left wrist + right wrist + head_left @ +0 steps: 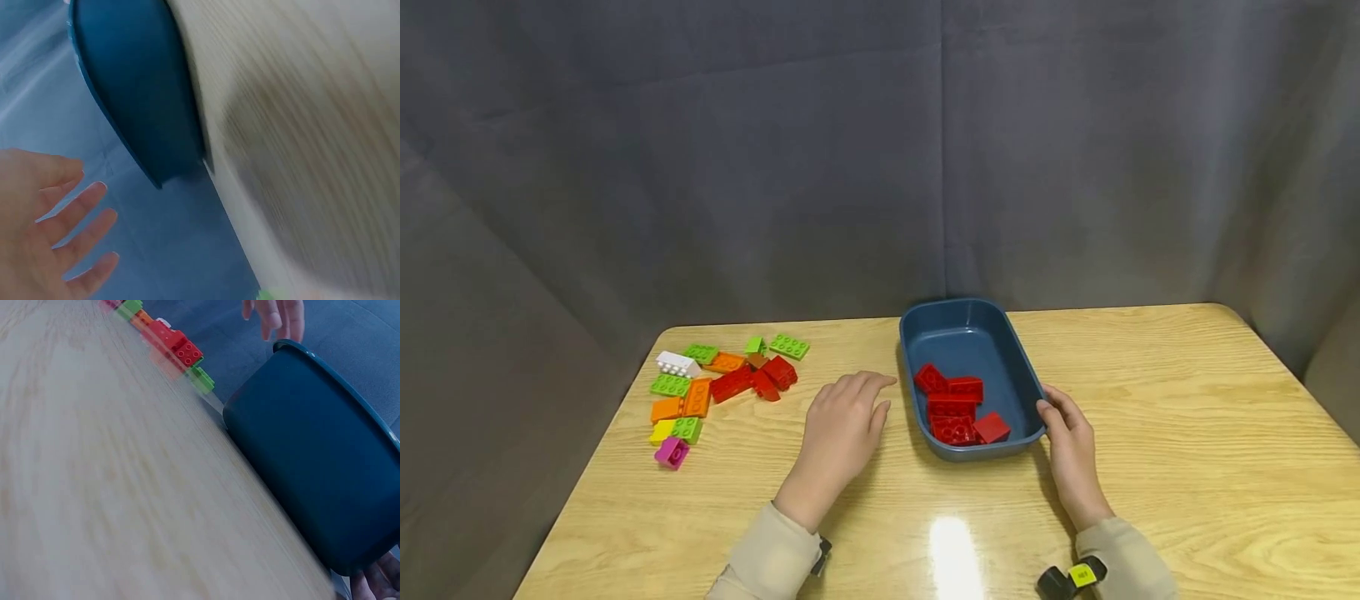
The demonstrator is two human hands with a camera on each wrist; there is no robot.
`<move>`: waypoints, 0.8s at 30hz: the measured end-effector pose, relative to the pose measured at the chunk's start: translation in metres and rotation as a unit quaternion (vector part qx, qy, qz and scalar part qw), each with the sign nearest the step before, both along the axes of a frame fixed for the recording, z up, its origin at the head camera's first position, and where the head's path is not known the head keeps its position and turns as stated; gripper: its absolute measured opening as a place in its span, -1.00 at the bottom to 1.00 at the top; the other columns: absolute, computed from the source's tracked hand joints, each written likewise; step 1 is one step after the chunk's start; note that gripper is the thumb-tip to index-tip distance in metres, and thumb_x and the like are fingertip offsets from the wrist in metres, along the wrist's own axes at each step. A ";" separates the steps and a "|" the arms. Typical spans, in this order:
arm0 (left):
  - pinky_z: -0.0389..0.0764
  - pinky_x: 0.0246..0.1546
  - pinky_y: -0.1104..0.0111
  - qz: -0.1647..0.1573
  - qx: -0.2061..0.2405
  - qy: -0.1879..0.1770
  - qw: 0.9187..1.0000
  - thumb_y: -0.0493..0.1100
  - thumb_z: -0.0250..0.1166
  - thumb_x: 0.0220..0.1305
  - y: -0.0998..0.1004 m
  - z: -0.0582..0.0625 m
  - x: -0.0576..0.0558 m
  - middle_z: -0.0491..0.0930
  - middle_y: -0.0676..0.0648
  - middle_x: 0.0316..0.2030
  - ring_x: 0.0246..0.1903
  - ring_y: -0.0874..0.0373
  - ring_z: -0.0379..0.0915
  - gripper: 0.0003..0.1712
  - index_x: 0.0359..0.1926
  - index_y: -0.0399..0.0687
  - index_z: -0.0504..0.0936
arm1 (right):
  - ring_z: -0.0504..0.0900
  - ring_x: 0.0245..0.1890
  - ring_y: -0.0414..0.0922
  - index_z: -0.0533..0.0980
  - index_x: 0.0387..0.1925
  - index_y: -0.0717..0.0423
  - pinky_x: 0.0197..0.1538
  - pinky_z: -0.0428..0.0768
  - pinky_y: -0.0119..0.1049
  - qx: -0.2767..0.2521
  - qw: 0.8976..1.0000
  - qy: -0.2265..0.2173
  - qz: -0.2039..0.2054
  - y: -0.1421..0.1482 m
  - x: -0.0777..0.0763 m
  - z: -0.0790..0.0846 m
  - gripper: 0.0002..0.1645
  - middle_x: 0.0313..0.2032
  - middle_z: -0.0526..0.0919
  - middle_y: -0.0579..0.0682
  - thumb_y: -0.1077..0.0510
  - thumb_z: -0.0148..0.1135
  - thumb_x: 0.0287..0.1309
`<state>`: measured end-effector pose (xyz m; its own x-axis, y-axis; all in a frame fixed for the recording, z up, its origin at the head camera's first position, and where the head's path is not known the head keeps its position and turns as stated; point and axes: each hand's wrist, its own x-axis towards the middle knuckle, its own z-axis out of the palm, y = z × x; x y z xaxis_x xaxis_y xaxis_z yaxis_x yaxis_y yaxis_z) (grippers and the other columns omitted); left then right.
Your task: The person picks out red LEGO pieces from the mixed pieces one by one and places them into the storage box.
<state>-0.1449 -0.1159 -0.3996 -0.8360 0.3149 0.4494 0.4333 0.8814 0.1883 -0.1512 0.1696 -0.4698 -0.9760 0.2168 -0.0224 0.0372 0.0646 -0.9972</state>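
Note:
Near the middle of the table stands a blue plastic tub (pixel 955 454) with rounded corners. Several red toy building bricks (pixel 952 406) lie in its near half. My right hand (pixel 1070 454) grips the tub at its near right corner, thumb at the rim and fingers along the outside; its fingertips show under that corner in the right wrist view. Just left of the tub, my left hand (pixel 844 429) hovers over the table with nothing in it. Its fingers (pixel 87 234) are spread and loosely bent in the left wrist view, apart from the tub wall (pixel 137 94).
On the wooden table (pixel 1187 450), loose bricks lie at the far left: a red brick (pixel 732 383), an orange brick (pixel 697 397), a green brick (pixel 789 346), a white brick (pixel 677 364), a magenta brick (pixel 672 452) and others. A grey curtain (pixel 820 167) hangs behind.

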 end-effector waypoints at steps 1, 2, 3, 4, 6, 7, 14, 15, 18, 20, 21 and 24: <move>0.55 -0.01 0.17 0.000 -0.006 0.001 1.000 -0.18 0.35 0.30 -0.003 0.001 -0.001 0.64 0.00 0.00 0.02 0.05 0.55 -0.68 0.08 0.00 0.64 | 0.37 0.19 -0.21 0.32 0.37 0.20 0.12 0.34 -0.61 -0.001 1.000 0.001 0.000 0.000 0.000 0.001 -0.48 0.30 0.38 0.05 0.05 -0.11 0.53; 0.55 -0.01 0.17 0.003 -0.015 0.002 1.000 -0.17 0.35 0.30 -0.007 0.001 -0.002 0.64 0.00 0.00 0.02 0.05 0.55 -0.68 0.08 0.00 0.64 | 0.37 0.19 -0.21 0.32 0.37 0.20 0.13 0.33 -0.61 0.000 1.000 0.000 0.000 0.000 -0.001 0.001 -0.48 0.30 0.37 0.05 0.04 -0.11 0.53; 0.55 -0.01 0.17 0.005 -0.024 0.002 1.000 -0.17 0.35 0.30 -0.010 0.001 -0.003 0.64 0.00 0.01 0.01 0.05 0.55 -0.68 0.08 0.00 0.64 | 0.37 0.20 -0.21 0.32 0.37 0.20 0.13 0.33 -0.61 0.000 1.000 0.000 0.000 0.000 -0.001 0.001 -0.48 0.30 0.37 0.05 0.04 -0.11 0.53; 0.55 -0.01 0.17 0.008 -0.032 0.004 0.999 -0.17 0.35 0.30 -0.014 0.001 -0.004 0.64 -0.01 0.00 0.01 0.05 0.55 -0.68 0.08 0.00 0.64 | 0.36 0.20 -0.21 0.31 0.37 0.19 0.13 0.33 -0.62 0.001 1.000 -0.001 0.001 0.000 -0.001 0.001 -0.47 0.31 0.36 0.05 0.04 -0.11 0.53; 0.54 -0.03 0.17 0.013 -0.053 0.011 0.998 -0.17 0.35 0.30 -0.022 0.000 -0.006 0.64 -0.01 0.00 -0.01 0.04 0.56 -0.68 0.07 -0.01 0.64 | 0.37 0.20 -0.21 0.32 0.37 0.19 0.12 0.34 -0.61 0.001 1.000 -0.002 0.001 0.000 -0.001 0.001 -0.47 0.30 0.37 0.04 0.04 -0.12 0.53; 0.54 -0.04 0.17 0.014 -0.062 0.017 0.998 -0.18 0.35 0.30 -0.026 0.000 -0.007 0.65 -0.01 -0.02 -0.02 0.04 0.56 -0.68 0.07 -0.02 0.64 | 0.37 0.20 -0.21 0.32 0.37 0.19 0.12 0.34 -0.61 0.000 1.000 -0.002 0.001 0.000 -0.001 0.001 -0.47 0.30 0.37 0.04 0.04 -0.11 0.53; 0.54 -0.12 0.17 0.016 -0.099 0.053 0.994 -0.23 0.32 0.27 -0.055 0.000 -0.012 0.67 -0.03 -0.09 -0.08 0.01 0.58 -0.72 0.02 -0.05 0.66 | 0.36 0.20 -0.22 0.30 0.39 0.19 0.14 0.32 -0.61 0.001 1.000 -0.007 0.003 0.000 -0.001 0.002 -0.46 0.30 0.35 0.04 0.02 -0.13 0.53; 0.54 -0.13 0.17 0.019 -0.099 0.052 0.994 -0.23 0.32 0.27 -0.060 0.000 -0.013 0.67 -0.04 -0.10 -0.09 0.00 0.58 -0.72 0.01 -0.06 0.66 | 0.36 0.20 -0.22 0.30 0.39 0.19 0.14 0.32 -0.61 0.000 1.000 -0.007 0.003 0.000 -0.001 0.002 -0.46 0.30 0.35 0.04 0.02 -0.13 0.53; 0.54 -0.13 0.13 0.034 -0.101 0.048 0.993 -0.24 0.33 0.26 -0.075 0.000 -0.016 0.67 -0.07 -0.10 -0.09 -0.04 0.57 -0.72 0.00 -0.09 0.66 | 0.36 0.21 -0.22 0.30 0.38 0.19 0.15 0.32 -0.62 -0.001 1.000 -0.007 0.002 0.000 0.000 0.003 -0.46 0.30 0.35 0.04 0.02 -0.13 0.53; 0.55 -0.14 0.12 0.046 -0.102 0.048 0.993 -0.25 0.33 0.25 -0.084 -0.002 -0.018 0.66 -0.09 -0.10 -0.10 -0.06 0.57 -0.71 0.00 -0.11 0.65 | 0.35 0.21 -0.22 0.29 0.39 0.20 0.15 0.32 -0.62 -0.001 1.000 -0.008 0.002 0.000 0.000 0.003 -0.45 0.30 0.35 0.04 0.02 -0.13 0.53; 0.55 -0.14 0.12 0.050 -0.104 0.050 0.992 -0.25 0.33 0.24 -0.088 -0.002 -0.019 0.66 -0.10 -0.09 -0.10 -0.07 0.57 -0.71 0.01 -0.11 0.65 | 0.35 0.21 -0.22 0.29 0.39 0.19 0.14 0.32 -0.62 0.000 1.000 -0.009 0.001 0.000 0.000 0.003 -0.45 0.30 0.35 0.04 0.01 -0.13 0.53; 0.56 -0.16 0.10 0.057 -0.111 0.057 0.991 -0.25 0.33 0.23 -0.098 -0.004 -0.021 0.66 -0.13 -0.09 -0.10 -0.10 0.57 -0.70 0.01 -0.13 0.65 | 0.36 0.20 -0.23 0.30 0.38 0.20 0.14 0.33 -0.62 -0.003 1.000 -0.010 0.000 0.000 0.000 0.003 -0.46 0.29 0.36 0.03 0.02 -0.12 0.53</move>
<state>-0.1660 -0.2143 -0.4040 -0.8199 0.3233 0.4725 0.3357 0.9400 -0.0607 -0.1512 0.1692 -0.4670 -0.9755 0.2159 -0.0421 0.0562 0.0593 -0.9967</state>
